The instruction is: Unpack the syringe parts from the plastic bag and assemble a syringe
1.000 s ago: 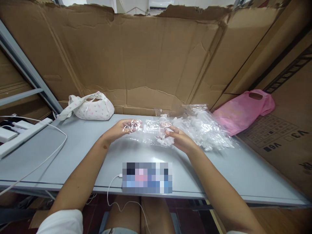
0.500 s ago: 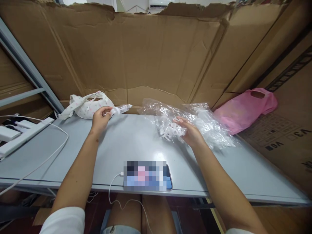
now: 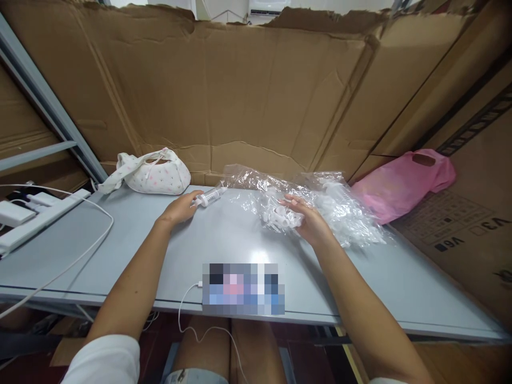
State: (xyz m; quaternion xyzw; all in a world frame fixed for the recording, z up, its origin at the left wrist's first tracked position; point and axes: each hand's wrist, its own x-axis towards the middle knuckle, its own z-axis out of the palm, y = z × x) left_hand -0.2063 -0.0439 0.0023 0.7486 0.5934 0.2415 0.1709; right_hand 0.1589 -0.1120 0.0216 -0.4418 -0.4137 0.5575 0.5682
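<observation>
The left hand point(image 3: 181, 209) is resting on the grey bench point(image 3: 120, 250), its fingers point(image 3: 195, 198) lightly curled around the plunger end of one clear syringe point(image 3: 210, 197). The syringe is lying flat on the bench at about eleven o'clock from the phone, its tip pointing toward one o'clock and reaching the edge of the plastic bags.

The right hand point(image 3: 310, 224) is lying palm down on a crinkled clear bag point(image 3: 276, 210), fingers half spread and pressing on small white plastic parts inside it; I cannot tell whether they are gripping any. A second clear bag point(image 3: 344, 210) of similar parts is sitting just beside it at three o'clock. How many parts each is holding is too blurred to count.

One pink plastic bag point(image 3: 404, 184) is leaning on a cardboard box point(image 3: 468, 224) printed "V3" and "V6". One white floral pouch point(image 3: 148, 173) is lying at ten o'clock. One phone point(image 3: 243, 288), pixelated, is sitting at the near edge with a white cable point(image 3: 188, 314) plugged in. One white power strip point(image 3: 40, 213) is lying at the far left.
</observation>
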